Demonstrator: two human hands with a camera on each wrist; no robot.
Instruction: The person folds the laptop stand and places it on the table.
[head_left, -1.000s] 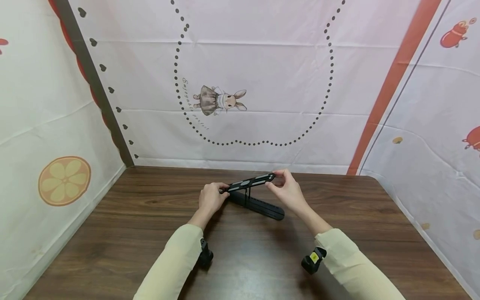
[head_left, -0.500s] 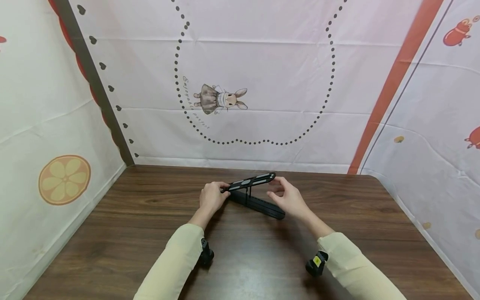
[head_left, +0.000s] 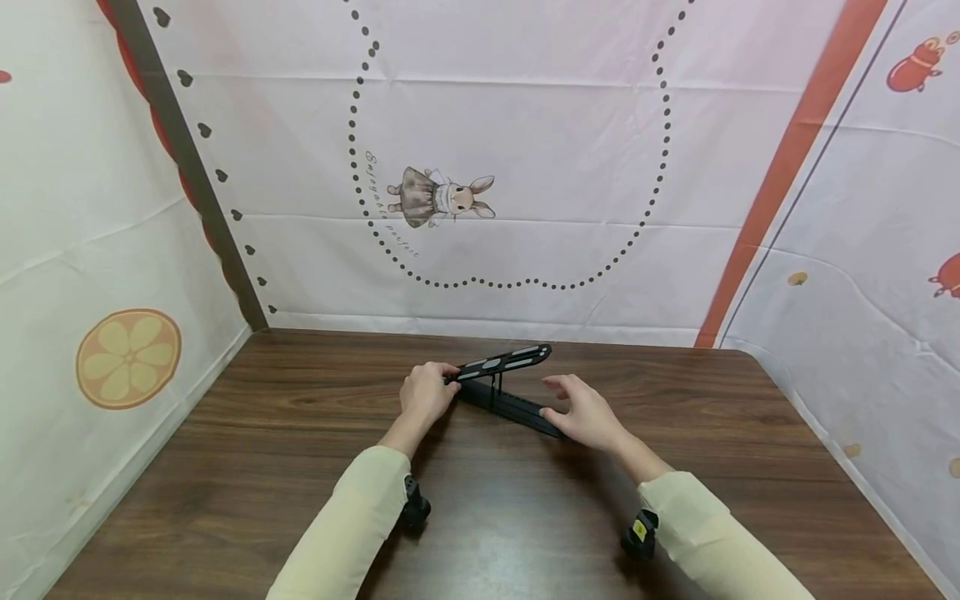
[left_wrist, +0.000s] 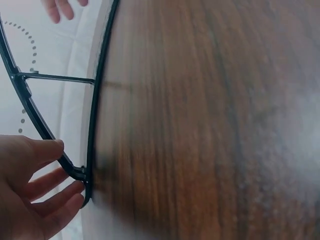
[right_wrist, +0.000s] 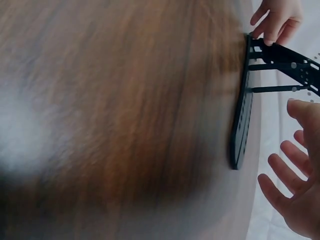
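Note:
A black folding laptop stand (head_left: 504, 362) with pale pads along its top rests on the table, its upper arm propped at a slant over the base by a strut. My left hand (head_left: 426, 393) grips the hinged end. In the left wrist view, the thumb lies on the stand's upper arm (left_wrist: 31, 107) and the fingers curl by the hinge. My right hand (head_left: 588, 414) hovers by the base's free end, hiding part of its tip in the head view. In the right wrist view, the right hand's fingers (right_wrist: 287, 172) are spread and hold nothing, apart from the base (right_wrist: 240, 125).
The stand sits toward the back of a dark wood-grain table (head_left: 480, 517). A white printed cloth (head_left: 525, 167) hangs behind the table and along both sides. Each wrist carries a small black camera, such as the right one (head_left: 639, 535).
My right hand has let go of the raised end of the stand's upper arm and moved down toward the base's free end. The left hand keeps its grip; the stand stays propped.

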